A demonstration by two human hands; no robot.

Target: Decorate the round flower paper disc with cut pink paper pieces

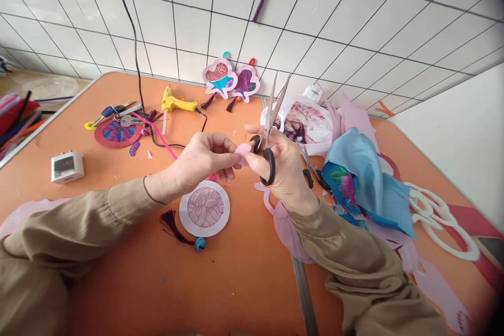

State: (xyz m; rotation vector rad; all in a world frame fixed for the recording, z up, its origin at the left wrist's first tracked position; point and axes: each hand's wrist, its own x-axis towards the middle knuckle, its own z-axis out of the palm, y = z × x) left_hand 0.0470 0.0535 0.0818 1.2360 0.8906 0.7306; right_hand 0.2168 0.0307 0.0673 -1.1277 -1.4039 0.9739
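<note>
Small pink cutout (243,151), held above the orange surface (244,283).
Left hand (205,160) pinches its edge; right hand (286,170) carries scissors (268,127), thumb at the piece. Judged light, thin, easily creased; best taken by the rim, fingertips only.

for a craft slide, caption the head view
Left hand and right hand hold a small rounded pink piece, black-handled metal scissors in the right.

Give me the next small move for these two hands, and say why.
Probably close the scissors first. The right hand holds them with the blades parted and pointing away from the small pink piece, which the left hand pinches close by; shut blades would likely make handling it safer.
</note>
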